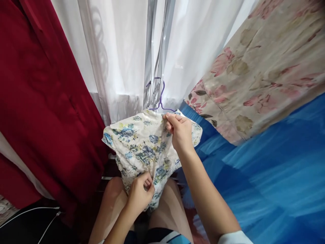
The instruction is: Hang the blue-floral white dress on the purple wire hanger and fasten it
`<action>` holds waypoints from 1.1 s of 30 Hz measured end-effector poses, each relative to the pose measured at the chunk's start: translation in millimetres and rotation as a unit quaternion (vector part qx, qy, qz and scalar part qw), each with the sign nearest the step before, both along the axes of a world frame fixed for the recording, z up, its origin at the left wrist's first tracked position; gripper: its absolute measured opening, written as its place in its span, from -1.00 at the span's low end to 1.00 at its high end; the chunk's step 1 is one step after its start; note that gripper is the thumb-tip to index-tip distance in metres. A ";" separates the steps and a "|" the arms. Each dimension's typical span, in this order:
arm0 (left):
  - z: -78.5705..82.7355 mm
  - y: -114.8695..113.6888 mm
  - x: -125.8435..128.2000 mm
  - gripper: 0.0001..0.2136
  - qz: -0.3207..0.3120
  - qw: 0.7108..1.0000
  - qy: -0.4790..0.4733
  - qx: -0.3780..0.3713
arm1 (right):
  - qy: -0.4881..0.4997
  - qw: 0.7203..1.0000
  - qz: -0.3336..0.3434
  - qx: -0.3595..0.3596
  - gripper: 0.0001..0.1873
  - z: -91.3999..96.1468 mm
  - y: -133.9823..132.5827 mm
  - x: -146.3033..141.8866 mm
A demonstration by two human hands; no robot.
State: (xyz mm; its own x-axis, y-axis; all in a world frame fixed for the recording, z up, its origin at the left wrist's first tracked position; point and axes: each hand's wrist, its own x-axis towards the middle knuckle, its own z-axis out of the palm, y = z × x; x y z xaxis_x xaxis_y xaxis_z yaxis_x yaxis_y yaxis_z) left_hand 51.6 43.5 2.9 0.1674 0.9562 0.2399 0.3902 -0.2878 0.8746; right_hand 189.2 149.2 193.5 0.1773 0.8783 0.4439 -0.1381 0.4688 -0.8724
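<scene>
A white sleeveless-looking garment with blue and green flowers (142, 145) hangs from a purple hanger (161, 98) in front of me. A lengthwise seam or closure runs down its middle; which one I cannot tell. High on that line, near the neckline, my right hand (179, 130) is closed, thumb and fingers pinching the cloth or something small there. My left hand (142, 189) pinches the same line lower down, over my knees. The garment's lower end drops between my legs.
The hanger hooks onto hanging pale straps (153, 51) before white curtains (122, 44). A dark red curtain (50, 101) is on the left. Beige flowered cloth (254, 78) and blue tulle-like fabric (274, 162) fill the right. White cables (48, 225) lie at lower left.
</scene>
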 end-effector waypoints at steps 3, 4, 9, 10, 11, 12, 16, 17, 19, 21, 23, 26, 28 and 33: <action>-3.8 -3.6 -7.5 -0.88 -0.002 1.000 0.002 -0.006 | -0.010 1.000 0.010 0.005 -0.75 -2.8 -7.4 -3.8; -0.6 -3.8 -10.7 -0.89 -0.010 1.000 0.005 -0.004 | -0.013 1.000 0.014 0.003 -0.76 -6.2 -10.7 -4.8; 69.3 6.2 -27.9 -0.87 -0.104 0.987 -0.031 0.120 | 0.002 1.000 0.011 -0.006 -0.80 -17.2 -26.9 -6.6; 91.0 12.1 -30.4 -0.88 -0.103 0.980 -0.044 0.165 | 0.002 1.000 0.008 -0.003 -0.82 -16.4 -29.9 -6.4; 112.9 19.7 -32.2 -0.89 -0.089 0.970 -0.053 0.219 | 0.002 1.000 0.006 -0.001 -0.83 -14.7 -32.9 -5.9; 133.6 29.0 -33.0 -0.85 -0.055 0.962 -0.056 0.263 | 0.000 1.000 0.005 0.001 -0.84 -12.4 -35.6 -5.4; 187.7 70.6 -26.7 -0.68 -0.018 0.951 -0.013 0.307 | -0.038 0.999 0.022 0.009 -0.80 -4.1 -41.2 -3.0; 192.8 78.3 -23.3 -0.73 -0.030 0.951 0.005 0.308 | -0.050 0.998 0.029 0.013 -0.79 -3.9 -40.3 -3.0; 196.1 87.2 -16.4 -0.82 -0.037 0.945 0.023 0.324 | -0.071 0.997 0.032 0.019 -0.77 -7.3 -35.3 -4.8; 195.2 88.7 -12.2 -0.82 -0.016 0.940 0.002 0.340 | -0.091 0.995 0.004 0.027 -0.75 -16.2 -27.6 -8.3; 195.0 88.1 -14.6 -0.82 0.032 0.936 -0.061 0.344 | -0.124 0.991 -0.039 0.028 -0.74 -28.8 -20.9 -11.8; 194.8 95.8 -35.5 -0.81 0.128 0.912 -0.191 0.339 | -0.165 0.984 -0.058 0.008 -0.72 -47.4 -19.3 -13.3; 187.6 108.7 -59.7 -0.82 0.188 0.879 -0.281 0.335 | -0.168 0.984 -0.052 -0.013 -0.74 -56.2 -24.8 -12.1; 123.8 136.1 -109.0 -0.82 0.208 0.777 -0.581 0.125 | -0.167 0.984 -0.014 -0.054 -0.79 -74.8 -48.1 -11.6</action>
